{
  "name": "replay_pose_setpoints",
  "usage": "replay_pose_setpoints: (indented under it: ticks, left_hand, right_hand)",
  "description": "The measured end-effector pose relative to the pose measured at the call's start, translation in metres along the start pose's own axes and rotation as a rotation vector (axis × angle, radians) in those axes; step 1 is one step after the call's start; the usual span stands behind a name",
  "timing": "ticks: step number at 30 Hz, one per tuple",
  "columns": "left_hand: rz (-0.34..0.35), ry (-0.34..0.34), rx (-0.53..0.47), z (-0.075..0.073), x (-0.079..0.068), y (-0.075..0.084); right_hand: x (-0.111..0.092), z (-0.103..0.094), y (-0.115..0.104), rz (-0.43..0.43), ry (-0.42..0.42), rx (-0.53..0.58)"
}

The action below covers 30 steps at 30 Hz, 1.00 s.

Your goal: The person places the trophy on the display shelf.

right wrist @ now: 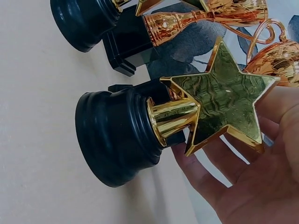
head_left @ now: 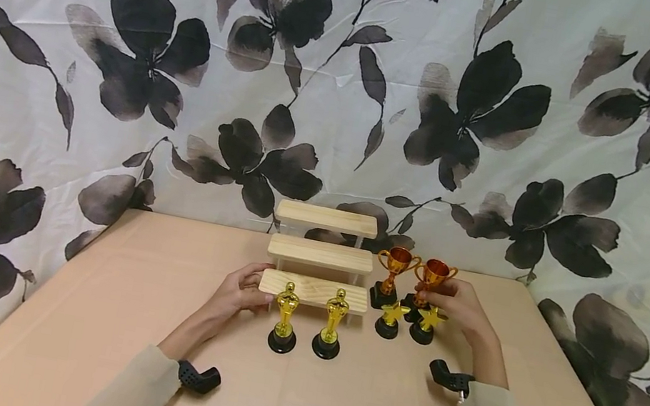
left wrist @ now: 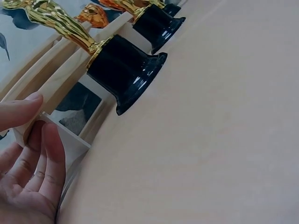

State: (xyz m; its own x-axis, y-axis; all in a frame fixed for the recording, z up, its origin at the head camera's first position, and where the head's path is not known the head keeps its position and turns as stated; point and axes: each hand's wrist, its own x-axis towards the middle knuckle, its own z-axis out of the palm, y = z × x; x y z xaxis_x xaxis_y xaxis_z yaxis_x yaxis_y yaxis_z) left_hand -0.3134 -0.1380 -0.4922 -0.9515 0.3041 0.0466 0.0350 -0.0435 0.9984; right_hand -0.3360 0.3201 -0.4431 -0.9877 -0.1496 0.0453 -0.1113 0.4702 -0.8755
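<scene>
A three-tier wooden stand (head_left: 321, 254) stands at the back middle of the table. My left hand (head_left: 237, 293) pinches the left end of its lowest board (left wrist: 60, 91), thumb on top and fingers beneath. Two gold figurine trophies (head_left: 334, 321) on round black bases stand in front of the stand. To the right, my right hand (head_left: 463, 306) grips the right-hand bronze cup trophy (head_left: 435, 275) around its lower part. A gold star trophy (right wrist: 224, 93) in front partly hides that cup and my fingers (right wrist: 201, 175) in the right wrist view.
A second bronze cup trophy (head_left: 397, 263) stands close beside the stand's right end, with another star trophy (head_left: 393, 314) before it. A floral cloth (head_left: 369, 138) hangs behind the peach-coloured table (head_left: 290, 400).
</scene>
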Motion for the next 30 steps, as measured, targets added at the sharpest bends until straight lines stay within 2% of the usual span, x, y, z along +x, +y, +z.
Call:
replay_pose_setpoints:
  ticks: [7, 14, 20, 30]
  left_hand:
    - [-0.012, 0.002, -0.014, -0.002, -0.001, 0.001]
    - [-0.004, 0.004, -0.008, -0.002, 0.0, 0.0]
    - [0.0, 0.005, -0.013, -0.002, -0.001, 0.001]
    - [0.001, -0.004, -0.011, -0.002, -0.001, 0.001]
  right_hand:
    - [-0.001, 0.0, 0.0, -0.002, 0.023, -0.009]
    - [-0.006, -0.008, -0.007, -0.04, 0.061, -0.018]
    - [-0.01, -0.019, -0.019, -0.082, 0.095, -0.015]
    - [-0.02, -0.033, -0.046, -0.093, 0.136, -0.097]
